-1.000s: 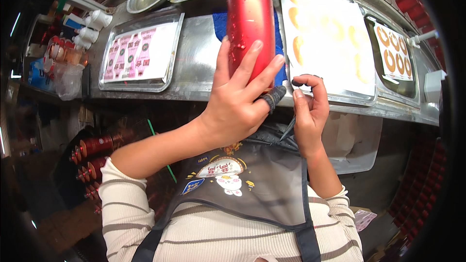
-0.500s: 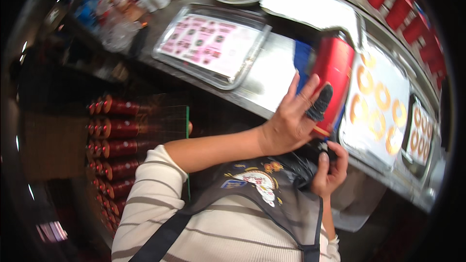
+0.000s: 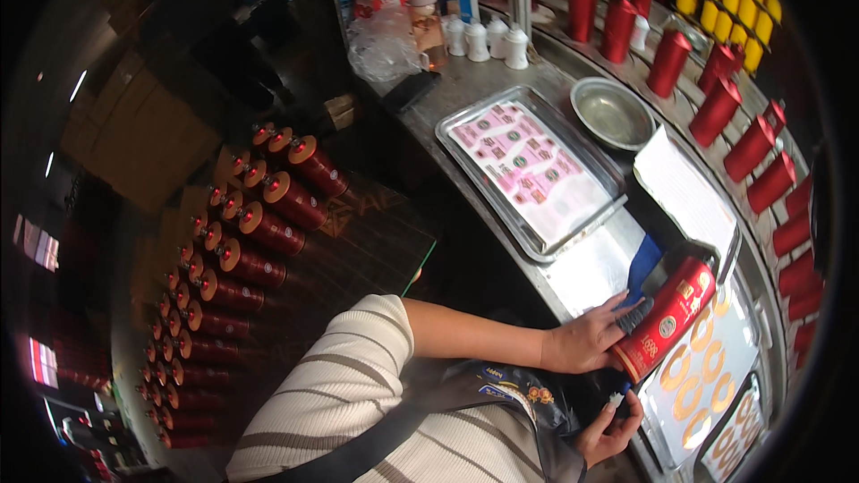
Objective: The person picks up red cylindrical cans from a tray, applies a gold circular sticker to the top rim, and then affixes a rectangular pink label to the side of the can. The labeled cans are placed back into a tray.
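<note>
Head-mounted and looking down through 1 super-wide fisheye, kinda bent toward the rim. Pointed leftward, putting the left hand (image 3: 580, 342) and right hand (image 3: 612, 431) low and right of centre. Really close to the striped sleeve (image 3: 327, 371), yet wide enough to catch the red cylinders (image 3: 276, 231) off left.

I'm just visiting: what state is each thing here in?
Left hand, touching the red bottle.
Right hand, curled, beside a small pale scrap.
Red bottle, printed side showing.
Pink label sheet, flat in the tray.
Metal bowl, open side up; contents unclear.
Small white bottles, standing.
Red bottle row, standing.
</note>
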`<state>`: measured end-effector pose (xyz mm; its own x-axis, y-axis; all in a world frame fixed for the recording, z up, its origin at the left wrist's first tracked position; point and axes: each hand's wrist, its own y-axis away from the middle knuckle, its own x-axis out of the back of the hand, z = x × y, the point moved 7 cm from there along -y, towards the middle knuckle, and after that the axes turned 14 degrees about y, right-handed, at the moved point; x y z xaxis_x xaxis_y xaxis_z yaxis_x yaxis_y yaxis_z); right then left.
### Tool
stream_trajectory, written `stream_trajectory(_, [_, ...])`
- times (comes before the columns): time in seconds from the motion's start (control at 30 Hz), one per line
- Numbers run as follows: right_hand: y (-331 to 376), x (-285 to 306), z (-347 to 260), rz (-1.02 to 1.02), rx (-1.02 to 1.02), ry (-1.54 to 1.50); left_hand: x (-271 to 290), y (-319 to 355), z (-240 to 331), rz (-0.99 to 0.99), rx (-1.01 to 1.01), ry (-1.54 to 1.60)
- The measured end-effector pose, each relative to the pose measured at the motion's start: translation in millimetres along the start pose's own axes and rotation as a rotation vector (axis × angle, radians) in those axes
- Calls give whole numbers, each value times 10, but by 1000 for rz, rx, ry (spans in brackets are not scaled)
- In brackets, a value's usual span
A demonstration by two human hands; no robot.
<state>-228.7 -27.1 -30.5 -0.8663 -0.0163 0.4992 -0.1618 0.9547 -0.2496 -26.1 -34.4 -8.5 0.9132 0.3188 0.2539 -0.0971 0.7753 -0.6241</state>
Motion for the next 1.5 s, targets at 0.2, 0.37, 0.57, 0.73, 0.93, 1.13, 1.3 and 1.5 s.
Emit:
stream_trajectory(0.2, [-81,5,-486,-87,241,220,8,5,28,-56,-7,-9])
stream_trajectory(0.37, [-304,-158,-1080,-340,401,145,403,-289,136,-147,57,-30])
stream_trajectory(0.57, [-738,390,-432,-67,208,-20,709,-1435,100,329,158,82])
stream_trajectory(0.73, [-640,113,-692,-240,183,260,1,-1659,-434,-137,525,102])
stream_trajectory(0.93, [-750,-81,-560,-226,132,155,-85,-1785,-470,-42,631,243])
stream_trajectory(1.13, [-329,-125,-929,-526,306,-68,921,-1179,-476,137,415,130])
stream_trajectory(1.3, [-353,-567,-1353,-716,732,323,2411,84,630,264,414,192])
stream_trajectory(1.5, [-466,-1252,-1890,-852,928,473,3077,1242,2039,720,235,-790])
